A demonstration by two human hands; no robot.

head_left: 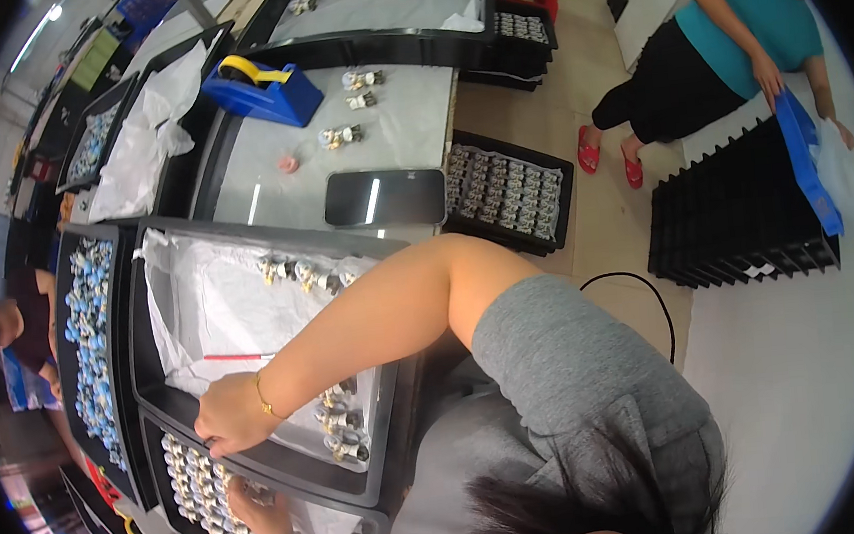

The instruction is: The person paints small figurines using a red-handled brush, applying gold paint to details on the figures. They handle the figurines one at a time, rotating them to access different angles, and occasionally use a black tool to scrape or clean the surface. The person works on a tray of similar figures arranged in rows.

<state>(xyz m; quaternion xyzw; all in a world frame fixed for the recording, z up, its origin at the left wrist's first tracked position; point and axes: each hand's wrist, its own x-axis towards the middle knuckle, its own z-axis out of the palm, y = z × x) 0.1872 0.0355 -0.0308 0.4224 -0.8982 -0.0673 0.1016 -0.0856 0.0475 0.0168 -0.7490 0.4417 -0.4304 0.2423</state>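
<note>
Having small white figurines in rows in the lower tray; bending the right hand, fingers close together, at the rim of the paper-lined tray; curling the left hand's fingers over figurines; cannot tell whether pinching any.

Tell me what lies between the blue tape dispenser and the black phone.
The head view shows a small pink piece and one figurine, toward opposite sides of that gap.

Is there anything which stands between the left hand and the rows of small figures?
No, nothing visible does. The left hand is close beside the small figures; the right hand is at the dark tray rim.
</note>
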